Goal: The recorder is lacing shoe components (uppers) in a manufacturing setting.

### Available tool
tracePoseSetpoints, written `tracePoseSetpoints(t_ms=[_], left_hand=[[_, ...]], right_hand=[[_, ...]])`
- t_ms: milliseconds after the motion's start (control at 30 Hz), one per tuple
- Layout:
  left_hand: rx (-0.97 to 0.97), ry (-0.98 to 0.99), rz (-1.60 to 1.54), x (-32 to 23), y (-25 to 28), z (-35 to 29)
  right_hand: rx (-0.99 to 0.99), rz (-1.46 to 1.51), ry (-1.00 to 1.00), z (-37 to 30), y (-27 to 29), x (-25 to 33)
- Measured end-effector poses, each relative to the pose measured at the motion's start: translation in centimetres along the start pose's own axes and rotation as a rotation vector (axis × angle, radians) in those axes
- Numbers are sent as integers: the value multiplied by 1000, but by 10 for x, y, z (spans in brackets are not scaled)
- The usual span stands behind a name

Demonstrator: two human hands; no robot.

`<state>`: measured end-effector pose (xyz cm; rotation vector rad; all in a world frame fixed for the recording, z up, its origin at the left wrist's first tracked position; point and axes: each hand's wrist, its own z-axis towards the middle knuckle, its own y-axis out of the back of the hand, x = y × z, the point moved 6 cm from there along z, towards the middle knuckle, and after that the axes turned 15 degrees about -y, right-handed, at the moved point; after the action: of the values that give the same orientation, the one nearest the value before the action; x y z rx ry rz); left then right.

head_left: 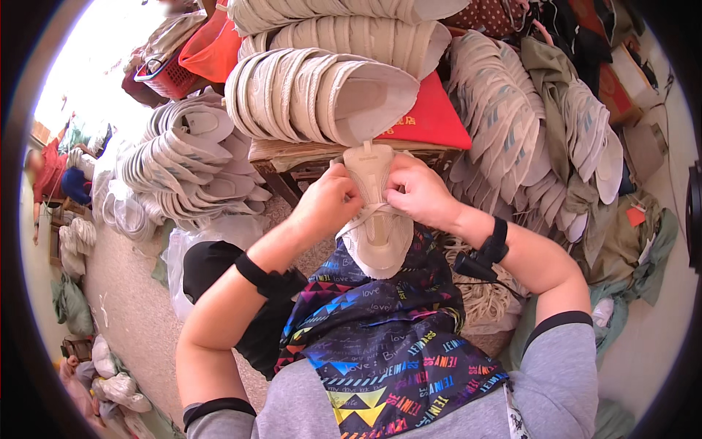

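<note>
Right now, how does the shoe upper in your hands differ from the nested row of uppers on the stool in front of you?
The shoe upper is single, gripped by the left hand and right hand over the lap; the nested row lies many deep, untouched, on the wooden stool. The held one points toe-down with its tongue raised; the row's uppers lie on their sides. Both are the same pale beige.

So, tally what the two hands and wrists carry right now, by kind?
Beige shoe upper, held by left hand and right hand: 1
Black wristbands, left and right: 2
Total: 3
</note>
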<state>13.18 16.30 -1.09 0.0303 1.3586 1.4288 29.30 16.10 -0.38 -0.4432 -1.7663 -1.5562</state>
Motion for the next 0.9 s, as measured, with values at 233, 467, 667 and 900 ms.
tracePoseSetpoints(t_ms=[233,467,667,900], left_hand=[[-318,268,-230,2,-5,-15],[-450,485,-1034,-27,-8,-7],[-394,362,-1120,-66,8,-19],[-753,267,-1196,-34,1,-12]], right_hand=[[-150,334,-201,-3,-2,-8],[119,752,-501,0,-9,2],[214,905,-281,-35,32,59],[284,965,-399,-20,13,44]])
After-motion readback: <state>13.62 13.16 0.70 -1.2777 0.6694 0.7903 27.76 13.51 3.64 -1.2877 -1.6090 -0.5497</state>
